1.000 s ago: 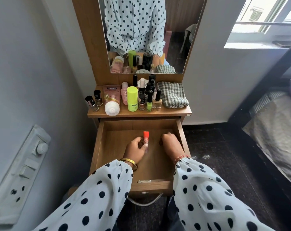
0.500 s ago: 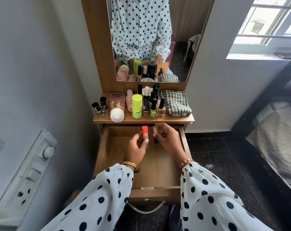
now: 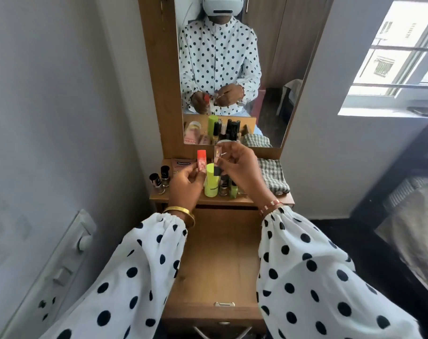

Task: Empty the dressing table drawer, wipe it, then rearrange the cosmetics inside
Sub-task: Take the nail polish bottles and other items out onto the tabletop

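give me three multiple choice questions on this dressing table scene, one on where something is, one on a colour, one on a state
1. Where is the checked cloth?
A. in the drawer
B. on the shelf's right side
C. on the floor

2. What colour is the cap of the small bottle in the left hand?
A. red-orange
B. blue
C. black

3. What state is the drawer in?
A. shut
B. pulled out, visible floor bare
C. pulled out, full of bottles

Answers:
1 B, it lies right of the bottles under the mirror.
2 A, the cap above the fingers is red-orange.
3 B, bare wood shows between the sleeves.
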`<action>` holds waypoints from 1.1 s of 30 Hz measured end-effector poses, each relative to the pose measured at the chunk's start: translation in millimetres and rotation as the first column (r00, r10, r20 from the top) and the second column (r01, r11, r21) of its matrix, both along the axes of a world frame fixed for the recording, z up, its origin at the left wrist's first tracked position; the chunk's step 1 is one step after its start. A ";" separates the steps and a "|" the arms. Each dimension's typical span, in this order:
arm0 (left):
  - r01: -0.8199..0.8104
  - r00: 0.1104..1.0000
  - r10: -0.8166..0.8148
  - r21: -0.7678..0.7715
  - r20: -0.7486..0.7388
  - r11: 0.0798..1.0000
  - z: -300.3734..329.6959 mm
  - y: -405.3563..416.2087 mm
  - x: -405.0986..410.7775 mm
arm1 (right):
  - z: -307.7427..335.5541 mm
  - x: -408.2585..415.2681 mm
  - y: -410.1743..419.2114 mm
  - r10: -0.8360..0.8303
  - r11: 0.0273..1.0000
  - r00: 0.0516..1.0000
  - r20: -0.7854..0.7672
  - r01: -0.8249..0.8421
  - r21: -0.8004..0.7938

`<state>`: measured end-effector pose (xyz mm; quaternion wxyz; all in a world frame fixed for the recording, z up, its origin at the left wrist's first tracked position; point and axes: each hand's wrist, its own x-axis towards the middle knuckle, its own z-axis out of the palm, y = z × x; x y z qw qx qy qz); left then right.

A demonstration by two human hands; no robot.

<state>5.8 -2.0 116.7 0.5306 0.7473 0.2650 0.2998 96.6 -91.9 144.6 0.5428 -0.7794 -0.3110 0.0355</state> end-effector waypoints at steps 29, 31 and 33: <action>0.168 0.807 0.066 0.336 -0.586 0.927 15.2 52.2 99.6 | -4.5 121.5 2.1 -0.321 0.918 0.803 -0.502 0.394 0.044; 0.148 0.815 0.069 0.323 -0.575 0.935 13.0 54.8 100.5 | -9.3 124.0 2.2 -0.295 0.913 0.787 -0.541 0.399 0.081; 0.143 0.818 0.066 0.313 -0.571 0.939 10.1 56.4 101.0 | -13.3 125.8 2.6 -0.256 0.915 0.765 -0.591 0.388 0.106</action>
